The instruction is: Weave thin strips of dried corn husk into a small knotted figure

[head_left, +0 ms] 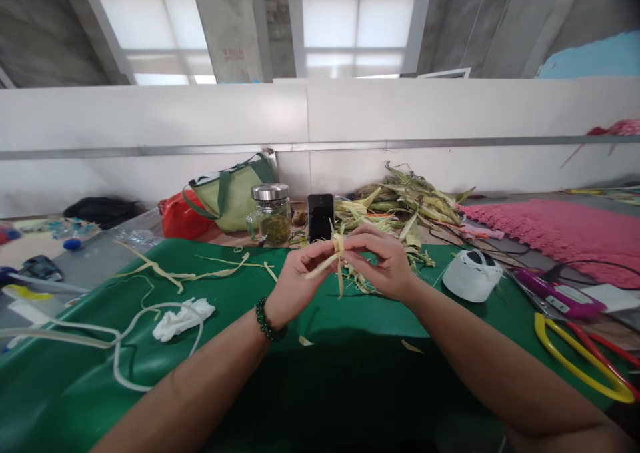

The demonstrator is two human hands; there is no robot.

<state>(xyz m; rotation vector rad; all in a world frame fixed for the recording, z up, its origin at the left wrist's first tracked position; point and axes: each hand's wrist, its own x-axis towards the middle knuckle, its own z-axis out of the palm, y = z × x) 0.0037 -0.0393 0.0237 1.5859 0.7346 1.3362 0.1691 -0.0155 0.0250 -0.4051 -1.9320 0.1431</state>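
Observation:
Between my two hands, above the green mat (350, 316), is a small knotted piece of pale corn husk strips (339, 245). My left hand (300, 276) pinches it from the left, with one strip running along the fingers. From the right, the thumb and fingertips of my right hand (383, 261) close on its upper part. One strip end hangs down between the hands. A heap of dried corn husks (415, 196) lies behind my right hand, and loose husk strips (173, 276) are spread on the mat to the left.
A glass jar mug (273, 223), an upright phone (321, 214) and a green bag (235, 196) stand at the back. A white roll (473, 276), a purple device (557, 293) and yellow-handled scissors (580, 356) lie right. White tubing (117, 353) and crumpled tissue (183, 319) lie left.

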